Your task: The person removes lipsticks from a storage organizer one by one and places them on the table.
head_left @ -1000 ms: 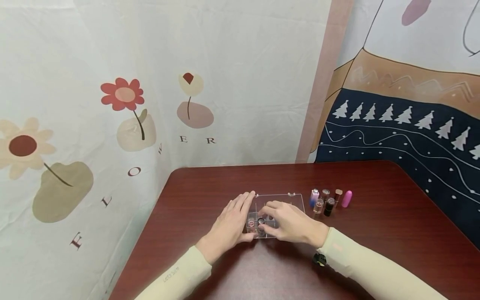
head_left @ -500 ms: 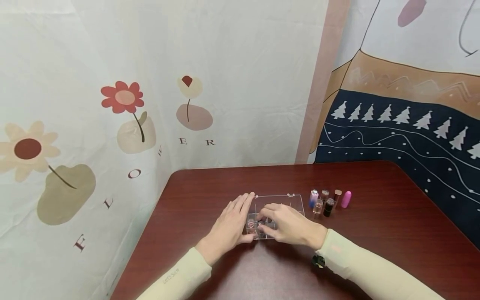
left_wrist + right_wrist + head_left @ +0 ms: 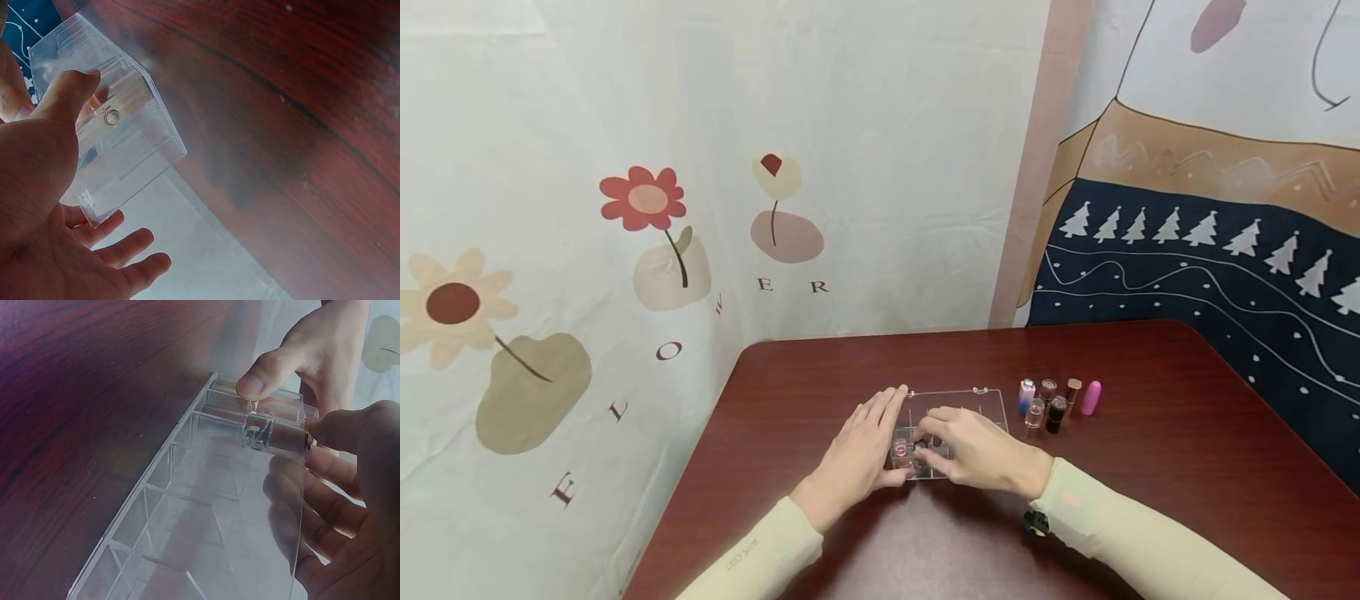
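A clear plastic divided organizer box [image 3: 958,402] sits on the table. My left hand [image 3: 862,442] lies along its left end, fingers nearly straight, thumb pressed to the front wall. In the left wrist view some fingertips [image 3: 147,236] extend past the box's corner. My right hand [image 3: 981,447] reaches over the front row and pinches a small lipstick tube [image 3: 921,455] inside a compartment. Its clear, square end [image 3: 256,432] shows through the wall in the right wrist view; the fingers partly hide the rest. Beside it, in the left front compartment, is a reddish lipstick tube [image 3: 901,451].
Right of the box stands a group of cosmetics: a pink-and-blue tube [image 3: 1026,397], a clear-capped tube [image 3: 1034,413], a black tube [image 3: 1056,414], a brown tube [image 3: 1072,395] and a bright pink tube [image 3: 1092,398]. Printed cloth [image 3: 880,167] hangs behind the reddish-brown table [image 3: 820,367].
The lipstick tube under my right fingers sits slightly lower in its compartment, and its round end is more covered. My left hand stays in place; the head view has shifted a little.
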A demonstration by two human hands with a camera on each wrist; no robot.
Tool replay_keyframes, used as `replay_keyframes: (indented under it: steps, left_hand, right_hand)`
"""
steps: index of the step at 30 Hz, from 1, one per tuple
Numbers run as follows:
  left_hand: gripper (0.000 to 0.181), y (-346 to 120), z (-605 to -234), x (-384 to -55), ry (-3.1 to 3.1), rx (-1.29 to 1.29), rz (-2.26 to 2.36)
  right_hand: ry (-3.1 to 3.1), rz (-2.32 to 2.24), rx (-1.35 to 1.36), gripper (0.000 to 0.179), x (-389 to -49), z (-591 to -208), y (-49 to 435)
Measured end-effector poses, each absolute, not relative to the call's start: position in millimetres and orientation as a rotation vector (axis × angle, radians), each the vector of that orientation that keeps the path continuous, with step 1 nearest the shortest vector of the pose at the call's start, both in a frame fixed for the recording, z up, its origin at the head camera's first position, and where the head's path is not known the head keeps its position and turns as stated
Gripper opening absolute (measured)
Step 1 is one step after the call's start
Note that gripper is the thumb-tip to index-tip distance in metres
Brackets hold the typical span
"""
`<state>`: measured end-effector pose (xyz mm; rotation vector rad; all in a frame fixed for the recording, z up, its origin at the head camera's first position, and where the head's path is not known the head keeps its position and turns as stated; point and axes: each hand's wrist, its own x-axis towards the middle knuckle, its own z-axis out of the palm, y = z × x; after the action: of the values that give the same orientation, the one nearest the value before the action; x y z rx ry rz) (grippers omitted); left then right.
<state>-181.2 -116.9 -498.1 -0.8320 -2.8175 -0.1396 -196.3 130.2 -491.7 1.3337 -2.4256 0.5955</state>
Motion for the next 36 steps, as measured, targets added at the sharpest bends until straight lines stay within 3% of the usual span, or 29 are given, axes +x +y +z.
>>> replay_keyframes:
  steps: [36]
  left_hand:
    - [0.134, -118.1, -498.8, -180.1, -2.771, -0.848, -0.112]
  right_hand:
    - [-2.251, 0.687, 1.24, 0.022, -199.4, -467.2, 156.7]
